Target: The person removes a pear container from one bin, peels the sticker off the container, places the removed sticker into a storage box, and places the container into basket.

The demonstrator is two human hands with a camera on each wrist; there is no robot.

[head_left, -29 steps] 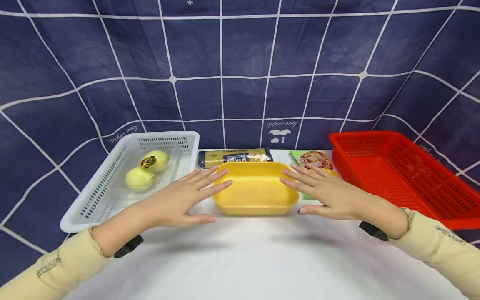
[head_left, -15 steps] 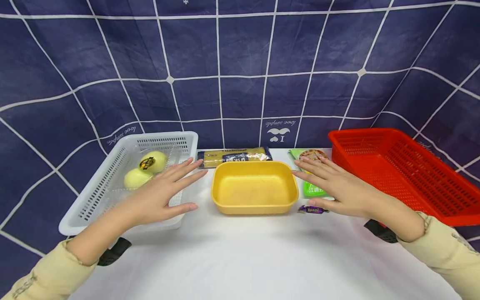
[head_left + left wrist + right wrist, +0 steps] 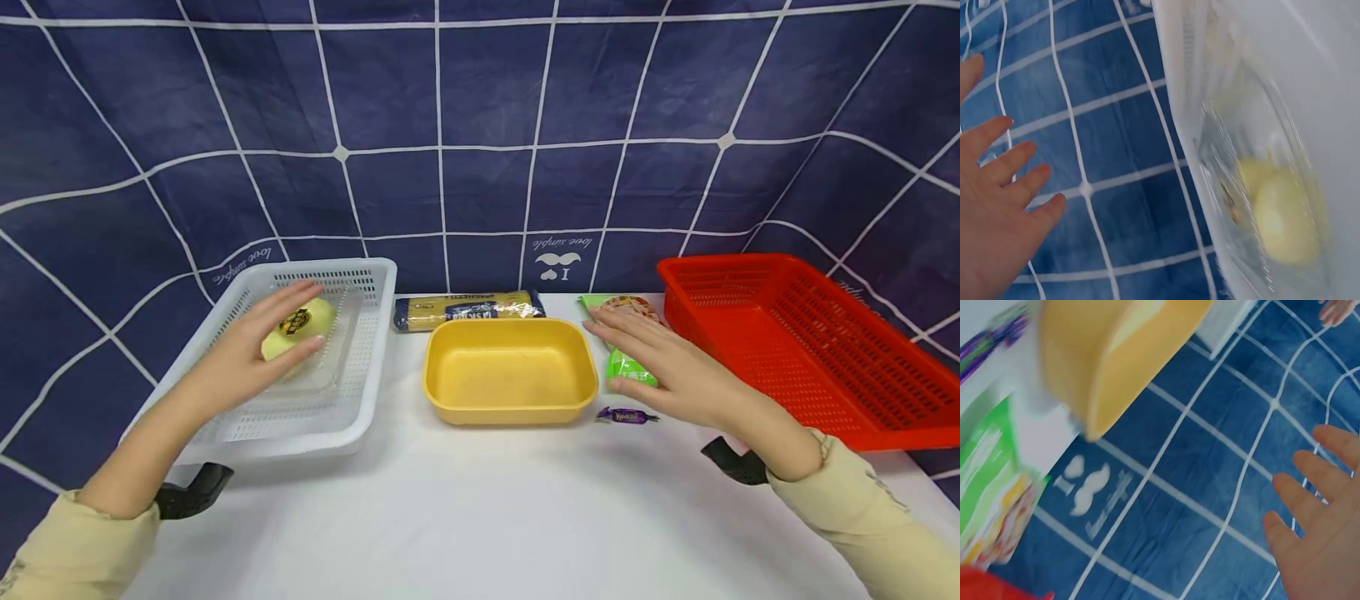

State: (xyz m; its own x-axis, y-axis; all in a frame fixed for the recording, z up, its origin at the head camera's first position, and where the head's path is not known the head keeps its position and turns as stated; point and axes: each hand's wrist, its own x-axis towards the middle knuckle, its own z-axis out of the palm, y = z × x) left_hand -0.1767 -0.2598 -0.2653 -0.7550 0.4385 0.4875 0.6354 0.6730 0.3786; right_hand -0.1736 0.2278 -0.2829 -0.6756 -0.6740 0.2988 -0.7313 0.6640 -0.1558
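My left hand (image 3: 236, 358) hovers over the white basket (image 3: 367, 392), fingers extended and thumb spread, holding nothing. Below it, partly hidden by the hand, lies a clear plastic box (image 3: 341, 350) with pale yellow round fruits (image 3: 1285, 219) inside and a dark sticker on it. My right hand (image 3: 678, 367) is held in the air with straight fingers, grasping nothing. It is nearest to a green food packet (image 3: 628, 368), which it partly covers, and a purple-wrapped candy (image 3: 627, 415). Between the hands stands a yellow bowl-like container (image 3: 512, 387) with nothing inside.
A spaghetti pack (image 3: 468, 311) lies behind the yellow container. On the right is a red slotted basket (image 3: 810, 333). All stand on a white-covered table (image 3: 480, 517) before a dark blue checked cloth (image 3: 480, 108).
My left hand has moved left and up, from the yellow container's edge to over the white basket. My right hand has shifted slightly right, uncovering the candy.
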